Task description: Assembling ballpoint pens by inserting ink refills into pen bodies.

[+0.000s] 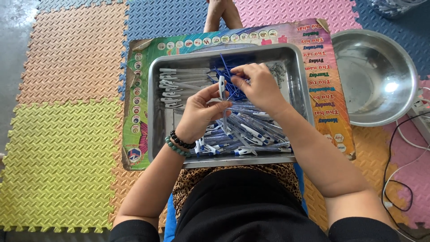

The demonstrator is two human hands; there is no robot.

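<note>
A steel tray (154, 112) rests on my lap over a colourful printed board (329, 89). My left hand (199, 112), with bead bracelets on its wrist, holds a clear pen barrel (221, 87) upright. My right hand (257, 85) pinches thin blue refills (226, 71) from a pile at the tray's middle back. Assembled blue and white pens (251, 134) lie heaped along the tray's near side. White pen caps (172, 87) lie in a row at the tray's left.
A round steel bowl (374, 76) sits to the right on foam puzzle mats (67, 112). White and black cables (403, 175) trail at the right edge. Someone's bare feet (221, 13) show beyond the tray. Small metal springs (277, 71) lie at the tray's back right.
</note>
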